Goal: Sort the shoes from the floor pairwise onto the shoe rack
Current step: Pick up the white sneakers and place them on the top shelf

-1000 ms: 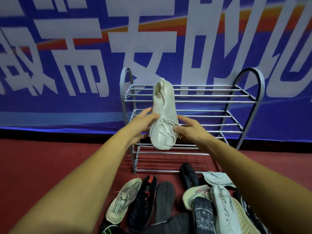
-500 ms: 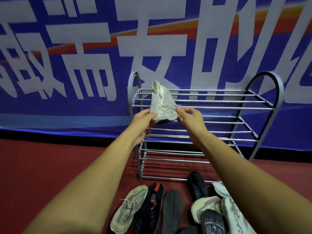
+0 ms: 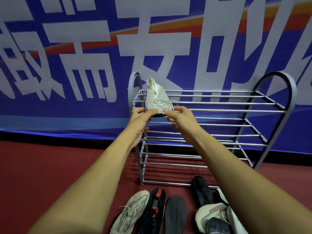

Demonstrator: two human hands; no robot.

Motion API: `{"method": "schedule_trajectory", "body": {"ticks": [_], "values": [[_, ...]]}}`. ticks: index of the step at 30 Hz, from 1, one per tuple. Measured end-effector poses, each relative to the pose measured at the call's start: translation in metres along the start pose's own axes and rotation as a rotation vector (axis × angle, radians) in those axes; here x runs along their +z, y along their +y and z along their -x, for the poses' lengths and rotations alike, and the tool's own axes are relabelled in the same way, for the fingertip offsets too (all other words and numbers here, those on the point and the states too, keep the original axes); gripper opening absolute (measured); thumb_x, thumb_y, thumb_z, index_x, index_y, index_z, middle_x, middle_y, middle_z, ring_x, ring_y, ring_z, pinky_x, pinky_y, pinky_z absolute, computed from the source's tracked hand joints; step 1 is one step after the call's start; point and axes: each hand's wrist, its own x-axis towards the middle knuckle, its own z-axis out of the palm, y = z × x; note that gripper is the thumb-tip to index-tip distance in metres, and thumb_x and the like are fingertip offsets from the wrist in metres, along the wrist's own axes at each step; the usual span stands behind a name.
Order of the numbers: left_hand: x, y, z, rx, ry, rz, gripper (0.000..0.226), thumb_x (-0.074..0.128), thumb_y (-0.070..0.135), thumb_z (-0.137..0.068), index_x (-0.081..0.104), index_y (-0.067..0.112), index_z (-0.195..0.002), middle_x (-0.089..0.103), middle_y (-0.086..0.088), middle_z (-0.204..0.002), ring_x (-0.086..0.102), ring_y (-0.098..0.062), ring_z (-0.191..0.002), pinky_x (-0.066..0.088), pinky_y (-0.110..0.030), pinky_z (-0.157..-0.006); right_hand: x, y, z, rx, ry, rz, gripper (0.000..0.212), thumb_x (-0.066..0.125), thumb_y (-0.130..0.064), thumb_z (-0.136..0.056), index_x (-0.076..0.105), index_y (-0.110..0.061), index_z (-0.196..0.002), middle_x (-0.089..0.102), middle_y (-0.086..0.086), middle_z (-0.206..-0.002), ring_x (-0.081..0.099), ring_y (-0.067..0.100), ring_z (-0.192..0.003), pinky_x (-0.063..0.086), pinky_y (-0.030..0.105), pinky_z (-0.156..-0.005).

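Observation:
A white knit sneaker (image 3: 156,97) lies on the top shelf of the grey metal shoe rack (image 3: 236,103), at its left end, toe toward me. My left hand (image 3: 141,119) pinches the toe from the left. On the other side my right hand (image 3: 180,118) pinches the same toe end. Several shoes lie on the red floor in front of the rack: a beige sneaker (image 3: 130,211), a black shoe with red trim (image 3: 154,210), a dark upturned sole (image 3: 175,215), a black shoe (image 3: 201,191) and another beige sneaker (image 3: 211,215).
The rack stands against a blue banner wall (image 3: 67,81) with large white characters. Its lower shelves (image 3: 202,137) hold nothing. Red carpet (image 3: 50,166) spreads to the left of the rack. More shoes crowd the bottom right corner, partly hidden by my right arm.
Both hands have carried the white sneaker up from in front of the middle shelves and set it on the top shelf at the left end. The view has shifted left.

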Motion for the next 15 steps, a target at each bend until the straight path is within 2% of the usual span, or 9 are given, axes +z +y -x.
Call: {"method": "schedule_trajectory", "body": {"ticks": [3, 5, 7, 9, 12, 13, 15], "values": [[-0.005, -0.003, -0.005, -0.003, -0.014, -0.034, 0.084, 0.08, 0.051, -0.063, 0.047, 0.028, -0.136, 0.064, 0.001, -0.123, 0.061, -0.016, -0.109, 0.043, -0.029, -0.07, 0.009, 0.005, -0.002, -0.048, -0.001, 0.017, 0.038, 0.068, -0.033, -0.093, 0.058, -0.016, -0.126, 0.068, -0.001, -0.106, 0.06, 0.009, -0.079, 0.045, 0.025, -0.069], [-0.007, -0.005, -0.009, 0.025, -0.013, -0.083, 0.074, 0.079, 0.045, -0.074, 0.048, 0.031, -0.139, 0.066, 0.002, -0.121, 0.062, -0.015, -0.105, 0.043, -0.029, -0.07, 0.013, 0.009, -0.002, -0.075, -0.028, 0.041, 0.023, 0.062, -0.035, -0.097, 0.063, -0.027, -0.119, 0.068, -0.007, -0.104, 0.058, 0.007, -0.078, 0.045, 0.022, -0.067], [-0.009, -0.004, -0.012, 0.055, 0.011, -0.104, 0.059, 0.074, 0.038, -0.083, 0.052, 0.028, -0.137, 0.068, 0.005, -0.113, 0.061, -0.014, -0.099, 0.043, -0.028, -0.07, 0.016, 0.011, -0.006, -0.105, -0.013, 0.053, 0.014, 0.063, -0.035, -0.096, 0.064, -0.031, -0.11, 0.067, -0.007, -0.097, 0.056, 0.007, -0.076, 0.044, 0.018, -0.064], [-0.008, 0.0, -0.015, 0.083, 0.027, -0.094, 0.042, 0.069, 0.032, -0.088, 0.06, 0.025, -0.128, 0.069, 0.007, -0.101, 0.058, -0.014, -0.092, 0.042, -0.027, -0.068, 0.021, 0.01, -0.013, -0.119, 0.047, 0.073, 0.015, 0.068, -0.035, -0.093, 0.066, -0.027, -0.105, 0.064, 0.002, -0.09, 0.058, 0.012, -0.078, 0.046, 0.02, -0.065], [-0.008, 0.003, -0.02, 0.109, 0.071, -0.082, 0.035, 0.065, 0.026, -0.09, 0.063, 0.022, -0.125, 0.068, 0.014, -0.091, 0.061, -0.007, -0.088, 0.041, -0.025, -0.066, 0.032, 0.008, -0.021, -0.116, 0.111, 0.126, 0.037, 0.072, -0.04, -0.087, 0.066, -0.02, -0.117, 0.071, 0.001, -0.092, 0.067, 0.016, -0.088, 0.053, 0.029, -0.079], [-0.009, 0.002, -0.022, 0.108, 0.087, -0.074, 0.036, 0.065, 0.028, -0.09, 0.063, 0.022, -0.125, 0.067, 0.015, -0.092, 0.06, -0.006, -0.088, 0.041, -0.025, -0.066, 0.035, 0.009, -0.023, -0.11, 0.111, 0.134, 0.037, 0.072, -0.041, -0.087, 0.066, -0.02, -0.117, 0.071, -0.002, -0.09, 0.067, 0.016, -0.089, 0.053, 0.031, -0.082], [-0.012, 0.001, -0.024, 0.094, 0.114, -0.044, 0.039, 0.066, 0.034, -0.089, 0.062, 0.022, -0.126, 0.068, 0.014, -0.098, 0.059, -0.006, -0.088, 0.041, -0.025, -0.066, 0.04, 0.01, -0.024, -0.103, 0.07, 0.124, 0.015, 0.069, -0.037, -0.09, 0.067, -0.028, -0.102, 0.067, -0.005, -0.087, 0.064, 0.014, -0.084, 0.05, 0.031, -0.079]]}}
